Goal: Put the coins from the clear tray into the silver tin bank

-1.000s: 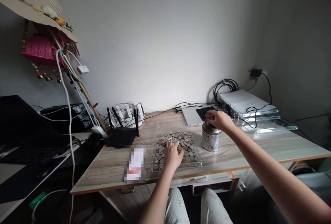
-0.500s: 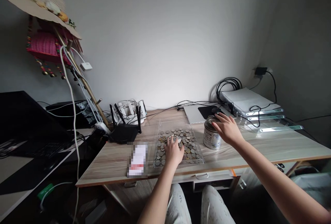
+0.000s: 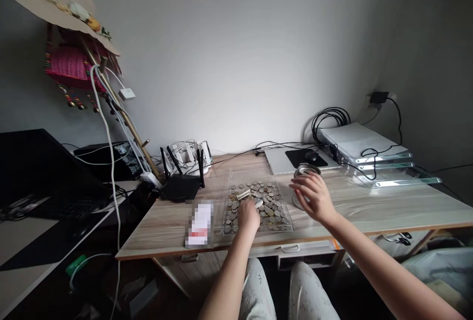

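Left hand, fingers curled and pinching a coin, rests in the clear coin tray; right hand, fingers spread, hovers before the metal tin, ready to receive.

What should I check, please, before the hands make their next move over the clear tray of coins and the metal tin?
1. Left hand rests on the coins in the clear plastic tray: ok.
2. Whether the left hand has a coin pinched: cannot tell.
3. Right hand open, fingers spread, in front of the round metal tin: ok.
4. Tin's mouth uncovered at the top: ok.
5. Tray fully on the wooden desk, near its front edge: ok.
6. Black router stands apart from the tray: ok.
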`<state>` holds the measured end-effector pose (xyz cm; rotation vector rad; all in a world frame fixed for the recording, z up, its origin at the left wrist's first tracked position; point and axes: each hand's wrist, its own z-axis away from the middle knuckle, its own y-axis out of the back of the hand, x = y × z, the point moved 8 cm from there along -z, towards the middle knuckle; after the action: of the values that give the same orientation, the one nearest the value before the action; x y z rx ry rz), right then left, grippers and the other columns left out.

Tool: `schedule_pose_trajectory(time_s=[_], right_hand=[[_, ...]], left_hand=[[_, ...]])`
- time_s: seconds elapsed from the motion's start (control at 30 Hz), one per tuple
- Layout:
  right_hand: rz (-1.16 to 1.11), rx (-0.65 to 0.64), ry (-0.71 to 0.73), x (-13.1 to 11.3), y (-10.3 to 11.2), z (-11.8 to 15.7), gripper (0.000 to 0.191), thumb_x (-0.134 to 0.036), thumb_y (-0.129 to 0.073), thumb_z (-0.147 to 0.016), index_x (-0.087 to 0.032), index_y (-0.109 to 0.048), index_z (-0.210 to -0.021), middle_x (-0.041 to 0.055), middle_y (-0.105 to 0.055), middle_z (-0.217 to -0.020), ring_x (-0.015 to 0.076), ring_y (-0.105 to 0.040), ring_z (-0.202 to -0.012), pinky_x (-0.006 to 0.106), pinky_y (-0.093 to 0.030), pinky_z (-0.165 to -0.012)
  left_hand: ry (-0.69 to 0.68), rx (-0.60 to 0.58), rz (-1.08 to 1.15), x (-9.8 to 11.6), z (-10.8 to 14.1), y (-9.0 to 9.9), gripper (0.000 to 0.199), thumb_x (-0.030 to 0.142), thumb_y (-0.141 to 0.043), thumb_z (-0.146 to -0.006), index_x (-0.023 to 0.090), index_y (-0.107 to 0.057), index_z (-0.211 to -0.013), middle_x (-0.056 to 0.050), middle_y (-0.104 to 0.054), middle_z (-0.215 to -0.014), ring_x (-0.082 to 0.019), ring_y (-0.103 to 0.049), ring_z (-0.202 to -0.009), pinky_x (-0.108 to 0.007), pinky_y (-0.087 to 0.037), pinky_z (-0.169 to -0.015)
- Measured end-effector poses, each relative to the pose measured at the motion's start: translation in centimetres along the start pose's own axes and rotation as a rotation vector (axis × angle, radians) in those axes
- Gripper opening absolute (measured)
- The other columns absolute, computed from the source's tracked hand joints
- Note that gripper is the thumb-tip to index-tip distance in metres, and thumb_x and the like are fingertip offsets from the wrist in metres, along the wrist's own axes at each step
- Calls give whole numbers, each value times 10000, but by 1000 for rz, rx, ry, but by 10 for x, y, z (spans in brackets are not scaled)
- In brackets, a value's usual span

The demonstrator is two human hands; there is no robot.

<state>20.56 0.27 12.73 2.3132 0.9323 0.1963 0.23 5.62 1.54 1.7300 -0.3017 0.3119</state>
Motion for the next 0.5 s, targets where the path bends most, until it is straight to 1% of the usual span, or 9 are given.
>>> schedule_pose_trajectory(time_s=[0.07,0.13,0.17,0.23,0.3,0.37,0.43,0.5], right_hand=[[-70,-68,43,-18,-20,2,256,-222,-451,-822,-234,-616,-1018,64,-618,-1007,202,-511,-985,441,-262,-985],[-128,-133,32,-28,-43,2,267,-227,-445,-828,-240,-610,-1038,66,-619,-994,205,-517,-958,450,-275,-972],[-162,-161,7,-30,-54,1,273,-233,-442,-830,-242,-605,-1050,67,-616,-999,205,-519,-953,442,-299,-955],[-248,-211,-85,-27,-75,-2,299,-256,-452,-827,-237,-577,-1097,76,-600,-1044,204,-521,-963,400,-361,-901],[-362,-274,-225,-17,-96,-3,343,-300,-491,-802,-217,-549,-1130,83,-600,-1046,194,-551,-914,338,-423,-800],[-485,-367,-351,-6,-116,-1,329,-346,-537,-763,-185,-582,-1047,66,-637,-894,169,-581,-758,282,-444,-667],[-622,-457,-438,0,-133,4,252,-369,-560,-733,-162,-611,-867,20,-622,-673,135,-556,-587,237,-413,-541],[-792,-503,-526,4,-145,9,227,-377,-568,-716,-155,-585,-759,-5,-587,-571,116,-524,-503,213,-371,-461]], left_hand=[[50,-10,10,-3,1,0,276,128,-415,-797,175,-677,-873,-120,-646,-865,-225,-583,-867,-299,-404,-734],[63,30,24,-3,4,5,277,153,-408,-814,190,-668,-904,-109,-655,-844,-220,-596,-840,-296,-406,-721],[40,63,46,0,5,9,281,169,-400,-825,200,-657,-936,-101,-658,-853,-215,-599,-838,-296,-407,-725],[-49,109,130,7,7,16,285,194,-396,-838,216,-630,-1000,-87,-659,-893,-203,-601,-849,-293,-411,-742],[-141,102,243,13,8,19,279,205,-411,-834,221,-614,-1026,-74,-657,-915,-190,-600,-855,-286,-422,-750],[-183,55,353,14,7,17,260,221,-427,-826,217,-619,-1001,-58,-658,-868,-175,-606,-798,-277,-441,-718],[-185,12,451,12,4,13,248,251,-429,-822,208,-626,-966,-38,-650,-782,-154,-603,-678,-265,-456,-646],[-172,-1,544,8,1,10,247,282,-430,-819,190,-629,-931,-22,-636,-710,-127,-574,-552,-247,-453,-564]])
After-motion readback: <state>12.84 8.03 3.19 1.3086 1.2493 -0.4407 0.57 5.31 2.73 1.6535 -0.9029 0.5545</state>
